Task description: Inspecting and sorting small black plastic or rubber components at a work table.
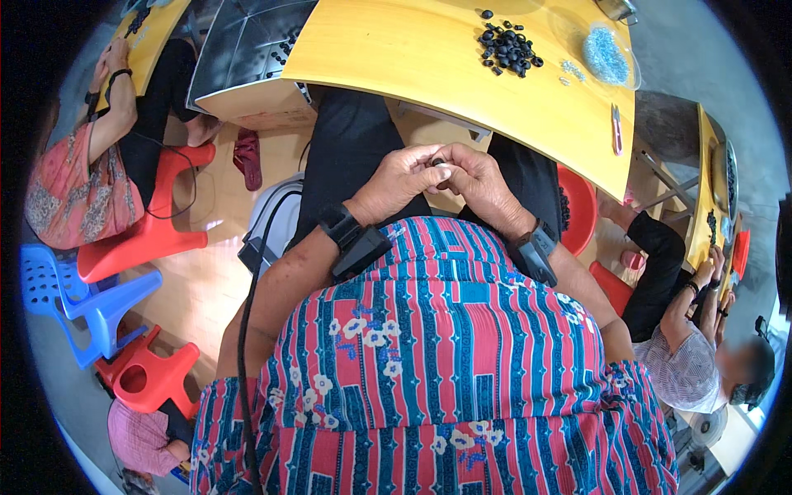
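My left hand (398, 183) and my right hand (481, 183) meet in front of my lap, just off the table's near edge. Between the fingertips of both is a small black round piece (438, 162), mostly covered by the fingers. Its exact kind is too small to make out. On the yellow table (396, 58) ahead lies a pile of similar small black pieces (511, 51). To its right are some tiny clear pieces (572, 71) and a shallow clear dish of pale blue, shiny bits (606, 54). Red-handled thread snips (616, 129) rest near the table's right edge.
A metal-lined bin (243, 49) with black pieces in it adjoins the table's left side. A red basin (577, 210) holding black pieces is under the right edge. Red stools (157, 214) and a blue stool (91, 305) stand left. Other people sit working on both sides.
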A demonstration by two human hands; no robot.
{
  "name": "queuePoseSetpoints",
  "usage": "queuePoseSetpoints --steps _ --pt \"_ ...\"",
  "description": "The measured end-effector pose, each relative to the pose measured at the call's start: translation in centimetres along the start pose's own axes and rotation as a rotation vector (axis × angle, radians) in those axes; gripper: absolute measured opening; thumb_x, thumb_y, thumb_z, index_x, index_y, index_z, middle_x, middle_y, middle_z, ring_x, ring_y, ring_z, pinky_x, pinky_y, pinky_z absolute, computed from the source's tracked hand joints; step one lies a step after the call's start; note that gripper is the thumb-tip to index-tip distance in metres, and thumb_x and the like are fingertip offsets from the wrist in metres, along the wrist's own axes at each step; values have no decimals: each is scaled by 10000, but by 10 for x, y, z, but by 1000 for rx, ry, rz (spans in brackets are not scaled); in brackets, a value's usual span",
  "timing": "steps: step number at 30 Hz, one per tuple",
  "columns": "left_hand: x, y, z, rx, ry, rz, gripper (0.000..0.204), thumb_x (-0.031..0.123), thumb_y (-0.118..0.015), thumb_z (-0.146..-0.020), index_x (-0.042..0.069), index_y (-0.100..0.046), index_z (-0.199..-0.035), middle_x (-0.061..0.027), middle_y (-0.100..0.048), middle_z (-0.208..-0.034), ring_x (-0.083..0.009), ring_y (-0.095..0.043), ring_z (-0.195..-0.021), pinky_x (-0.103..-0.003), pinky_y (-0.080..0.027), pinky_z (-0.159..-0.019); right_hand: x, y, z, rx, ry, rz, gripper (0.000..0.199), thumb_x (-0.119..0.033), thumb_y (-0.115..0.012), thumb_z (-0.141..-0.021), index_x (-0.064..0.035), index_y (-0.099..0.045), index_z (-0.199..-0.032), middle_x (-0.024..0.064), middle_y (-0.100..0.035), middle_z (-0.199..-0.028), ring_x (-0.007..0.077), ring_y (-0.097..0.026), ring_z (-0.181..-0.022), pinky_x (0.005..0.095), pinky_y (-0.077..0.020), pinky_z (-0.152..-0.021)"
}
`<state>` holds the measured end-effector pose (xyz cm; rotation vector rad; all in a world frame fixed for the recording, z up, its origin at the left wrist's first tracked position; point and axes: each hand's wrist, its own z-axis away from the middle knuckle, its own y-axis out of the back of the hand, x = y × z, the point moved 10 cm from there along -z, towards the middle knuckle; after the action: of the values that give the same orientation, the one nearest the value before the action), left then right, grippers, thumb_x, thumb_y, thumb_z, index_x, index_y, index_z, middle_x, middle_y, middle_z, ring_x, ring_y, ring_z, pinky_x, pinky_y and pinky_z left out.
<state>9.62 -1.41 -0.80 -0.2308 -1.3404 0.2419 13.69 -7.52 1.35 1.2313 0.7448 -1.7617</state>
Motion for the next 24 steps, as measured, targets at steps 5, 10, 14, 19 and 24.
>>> queuePoseSetpoints --steps 5,10,14,19,24 --pt "-1 2 0 6 -11 -19 377 201 -561 -909 -25 -515 -1208 -26 -589 -1010 -73 -551 -883 -214 -467 -757 -1 -1 1 10 17 12 177 -94 -447 -939 25 -524 -1044 64 -600 -896 126 -598 -811 265 -501 -752" --pt "0 6 -1 32 -1 -52 385 196 -560 -910 -29 -511 -1218 -37 -590 -1030 -75 -559 -884 -219 -474 -754 -2 0 -2 3 70 42 202 -120 -450 -945 29 -523 -1060 70 -602 -897 124 -595 -817 262 -499 -743" --pt "-2 5 -4 47 20 -60 381 183 -552 -913 -35 -509 -1221 -41 -591 -1025 -73 -562 -859 -211 -477 -732 -3 2 -5 -1 89 -32 220 -159 -440 -956 29 -523 -1034 47 -580 -834 118 -586 -788 257 -491 -738" --pt "18 6 0 135 -100 55 325 144 -558 -905 -6 -545 -1193 -5 -582 -924 -47 -545 -769 -184 -475 -672 20 5 -9 -110 -60 -567 268 -269 -454 -962 -10 -520 -945 -5 -489 -724 102 -535 -669 244 -474 -729" --pt "16 13 2 144 -109 -24 258 122 -600 -875 6 -585 -1105 12 -572 -874 -42 -544 -764 -189 -480 -665 26 -2 -5 -183 -131 -694 270 -293 -478 -949 -28 -529 -935 -1 -518 -744 104 -532 -652 288 -495 -715"
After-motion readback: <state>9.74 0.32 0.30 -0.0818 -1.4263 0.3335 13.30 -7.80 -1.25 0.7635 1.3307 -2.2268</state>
